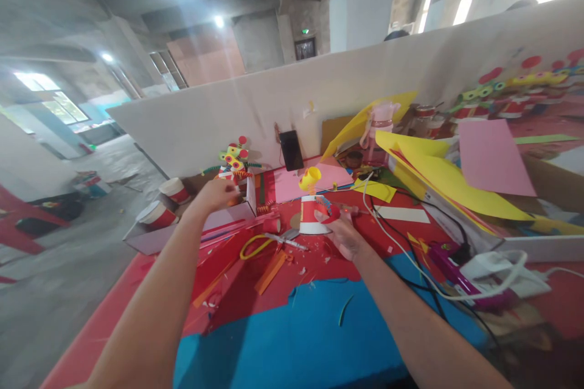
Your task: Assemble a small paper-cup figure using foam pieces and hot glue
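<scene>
A paper cup figure (pixel 311 223) stands upright on the red table covering, with a red band, a yellow paper-tube head and a blue coil at its side. My right hand (pixel 343 236) grips its right side, the fingers partly hidden, beside a red paper piece. To the left, my left hand (pixel 219 196) reaches over a shallow box (pixel 228 219), its fingers curled together; whether they hold anything is hidden. Just behind it are finished-looking figures (pixel 235 158) with green and yellow tubes, red discs and coiled arms.
Yellow-handled scissors (pixel 255 247), a pen (pixel 292 243) and orange strips (pixel 271 272) lie before the cup. Paper cups (pixel 157 217) stand at left. A phone (pixel 291 150) leans on the white partition. White cable (pixel 396 249), purple power strip (pixel 460 273) and stacked paper (pixel 438 176) occupy the right.
</scene>
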### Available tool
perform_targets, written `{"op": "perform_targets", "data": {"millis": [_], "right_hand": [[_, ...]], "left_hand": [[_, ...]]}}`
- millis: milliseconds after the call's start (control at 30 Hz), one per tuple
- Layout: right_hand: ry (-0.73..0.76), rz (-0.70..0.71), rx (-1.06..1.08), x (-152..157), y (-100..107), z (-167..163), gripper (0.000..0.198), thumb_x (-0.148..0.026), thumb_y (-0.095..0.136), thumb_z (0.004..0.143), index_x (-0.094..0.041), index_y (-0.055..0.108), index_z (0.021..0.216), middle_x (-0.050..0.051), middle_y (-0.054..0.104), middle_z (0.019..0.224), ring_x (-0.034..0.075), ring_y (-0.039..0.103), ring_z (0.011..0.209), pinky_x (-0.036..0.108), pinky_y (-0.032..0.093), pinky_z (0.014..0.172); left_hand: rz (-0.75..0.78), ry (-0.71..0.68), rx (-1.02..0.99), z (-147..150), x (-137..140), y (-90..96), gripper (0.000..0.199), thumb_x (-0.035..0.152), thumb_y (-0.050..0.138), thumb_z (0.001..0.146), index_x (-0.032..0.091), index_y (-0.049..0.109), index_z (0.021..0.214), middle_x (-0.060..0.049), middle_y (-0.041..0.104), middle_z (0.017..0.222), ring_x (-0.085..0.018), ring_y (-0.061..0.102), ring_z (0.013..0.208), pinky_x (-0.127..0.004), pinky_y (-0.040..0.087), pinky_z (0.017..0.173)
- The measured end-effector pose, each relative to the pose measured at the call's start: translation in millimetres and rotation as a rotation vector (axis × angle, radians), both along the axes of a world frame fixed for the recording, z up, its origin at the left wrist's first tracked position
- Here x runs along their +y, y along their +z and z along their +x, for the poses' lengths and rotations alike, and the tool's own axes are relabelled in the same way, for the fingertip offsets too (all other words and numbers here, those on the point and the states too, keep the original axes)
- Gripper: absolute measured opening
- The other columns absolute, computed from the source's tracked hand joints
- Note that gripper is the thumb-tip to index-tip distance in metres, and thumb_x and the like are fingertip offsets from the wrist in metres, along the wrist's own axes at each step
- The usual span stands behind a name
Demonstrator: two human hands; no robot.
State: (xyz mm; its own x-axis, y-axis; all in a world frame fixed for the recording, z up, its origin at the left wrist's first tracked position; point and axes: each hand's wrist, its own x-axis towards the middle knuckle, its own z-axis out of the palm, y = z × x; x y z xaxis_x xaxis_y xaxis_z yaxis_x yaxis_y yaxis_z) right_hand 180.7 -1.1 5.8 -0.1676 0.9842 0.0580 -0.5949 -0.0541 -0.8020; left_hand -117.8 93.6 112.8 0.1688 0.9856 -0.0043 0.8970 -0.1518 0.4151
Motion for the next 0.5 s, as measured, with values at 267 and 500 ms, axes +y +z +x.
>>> {"op": "perform_targets", "data": {"millis": [267,500], "right_hand": [[-0.012,-0.004,0.015,1.2,1.3,2.5,0.048,-0.041,0.080,0.061,-0.028,0.065,0.105,0.000,0.073,0.090,0.026,0.066,0.099,0.039,0.054,0.083],[-0.117,-0.009,0.180,4.0,11.8,11.2,0.045,-0.042,0.082,0.057,-0.023,0.062,0.093,0.001,0.072,0.089,0.024,0.065,0.098,0.036,0.054,0.081]], "left_hand": [[-0.006,-0.329,0.011,82.7,-34.4,-73.2,0.027,0.012,0.063,0.060,0.024,0.069,0.083,-0.006,0.071,0.088,-0.024,0.062,0.090,-0.031,0.043,0.085],[0.124,-0.291,-0.102,112.2,-60.5,-66.9,0.028,0.020,0.066,0.065,0.021,0.060,0.092,-0.002,0.065,0.079,-0.018,0.059,0.071,-0.027,0.042,0.066]]}}
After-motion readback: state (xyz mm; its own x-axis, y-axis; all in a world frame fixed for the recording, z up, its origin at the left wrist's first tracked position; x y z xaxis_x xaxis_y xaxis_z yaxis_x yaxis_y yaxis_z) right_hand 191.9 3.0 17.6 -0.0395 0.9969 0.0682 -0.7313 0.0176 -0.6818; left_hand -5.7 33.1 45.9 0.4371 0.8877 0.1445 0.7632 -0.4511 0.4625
